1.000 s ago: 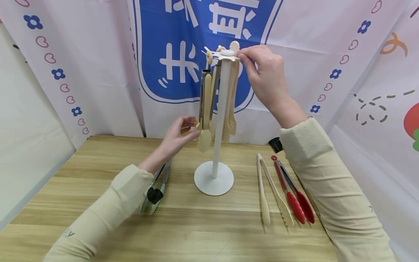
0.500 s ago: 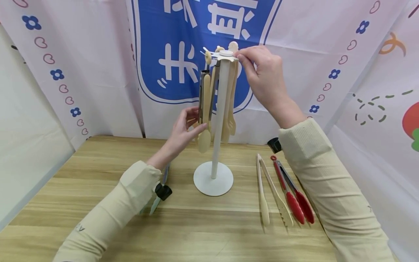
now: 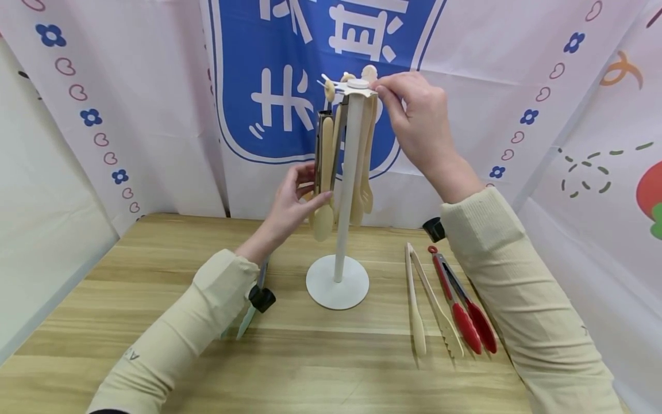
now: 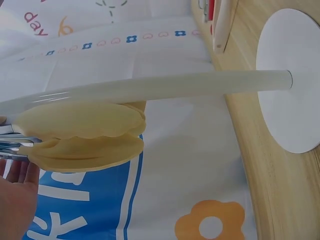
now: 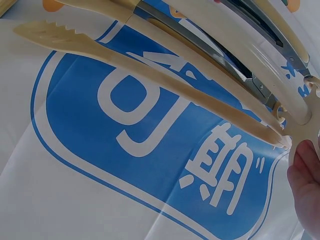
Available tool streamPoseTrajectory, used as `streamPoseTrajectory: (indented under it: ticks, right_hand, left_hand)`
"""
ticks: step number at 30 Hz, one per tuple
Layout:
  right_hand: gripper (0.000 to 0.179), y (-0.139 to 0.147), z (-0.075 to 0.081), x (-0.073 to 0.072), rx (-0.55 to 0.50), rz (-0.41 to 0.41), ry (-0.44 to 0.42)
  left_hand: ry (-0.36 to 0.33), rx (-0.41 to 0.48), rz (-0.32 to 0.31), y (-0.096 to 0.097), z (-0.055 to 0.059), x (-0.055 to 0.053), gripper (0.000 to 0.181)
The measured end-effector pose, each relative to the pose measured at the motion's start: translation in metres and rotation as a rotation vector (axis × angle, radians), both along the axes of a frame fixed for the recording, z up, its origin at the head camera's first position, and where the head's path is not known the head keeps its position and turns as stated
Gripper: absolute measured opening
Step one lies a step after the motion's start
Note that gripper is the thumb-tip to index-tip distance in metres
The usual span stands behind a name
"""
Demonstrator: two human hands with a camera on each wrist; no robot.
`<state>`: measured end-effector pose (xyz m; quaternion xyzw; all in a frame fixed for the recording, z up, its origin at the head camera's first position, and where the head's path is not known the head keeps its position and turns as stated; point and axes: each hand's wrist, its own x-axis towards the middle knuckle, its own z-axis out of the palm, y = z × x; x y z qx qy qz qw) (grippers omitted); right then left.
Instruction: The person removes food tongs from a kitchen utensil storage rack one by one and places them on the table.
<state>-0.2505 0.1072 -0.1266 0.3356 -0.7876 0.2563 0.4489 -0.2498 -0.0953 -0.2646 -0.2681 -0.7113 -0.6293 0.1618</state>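
Note:
A pair of metal tongs with cream handles and tips [image 3: 327,155] hangs by its ring from the white utensil stand [image 3: 350,172]. My left hand [image 3: 289,204] holds these tongs low down, thumb on the near side and fingers behind. In the left wrist view their two cream tips [image 4: 80,120] hang together beside the pole. Up at the hooked top [image 3: 358,86], my right hand [image 3: 419,112] pinches the stand's rim between thumb and index finger. More cream tongs [image 5: 175,90] hang on the stand's far side, one with a slotted tip; others are partly hidden by the pole.
The stand's round base [image 3: 337,296] sits mid-table. To its right lie cream tongs [image 3: 416,310] and red tongs [image 3: 462,313]. Pale green tongs [image 3: 247,322] lie on the left, mostly hidden under my left sleeve. A printed cloth [image 3: 274,190] hangs behind the table.
My left hand has moved up and to the right, from beside the hanging tongs to a hold on them. My right hand stays at the stand's top.

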Motion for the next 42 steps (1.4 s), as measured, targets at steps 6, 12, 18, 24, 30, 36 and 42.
streamPoseTrajectory:
  ticks: [6, 12, 18, 24, 30, 36, 42]
  right_hand:
    - [0.025, 0.0, 0.0, 0.0, 0.001, -0.003, -0.006]
    - [0.025, 0.0, 0.001, 0.001, 0.001, -0.009, -0.015]
    - [0.027, 0.0, 0.002, 0.003, 0.001, -0.024, -0.065]
    - [0.027, -0.001, 0.002, 0.003, 0.002, -0.018, -0.055]
    - [0.027, -0.001, 0.002, 0.003, 0.003, -0.022, -0.055]
    - [0.026, -0.001, 0.003, 0.004, 0.004, -0.023, -0.062]
    - [0.027, -0.001, 0.004, 0.005, 0.005, -0.037, -0.101]
  left_hand:
    - [0.018, -0.021, 0.01, -0.002, 0.0, 0.0, 0.054]
    - [0.031, -0.029, 0.016, -0.002, 0.001, 0.0, 0.052]
    - [0.05, -0.023, 0.034, -0.002, 0.002, 0.001, 0.051]
    - [0.044, -0.031, 0.049, -0.002, 0.003, 0.002, 0.051]
    - [0.059, -0.009, 0.052, -0.002, 0.007, 0.002, 0.05]
    - [0.08, 0.02, 0.068, -0.004, 0.009, 0.002, 0.051]
    - [0.059, 0.026, 0.115, -0.013, 0.008, 0.004, 0.05]
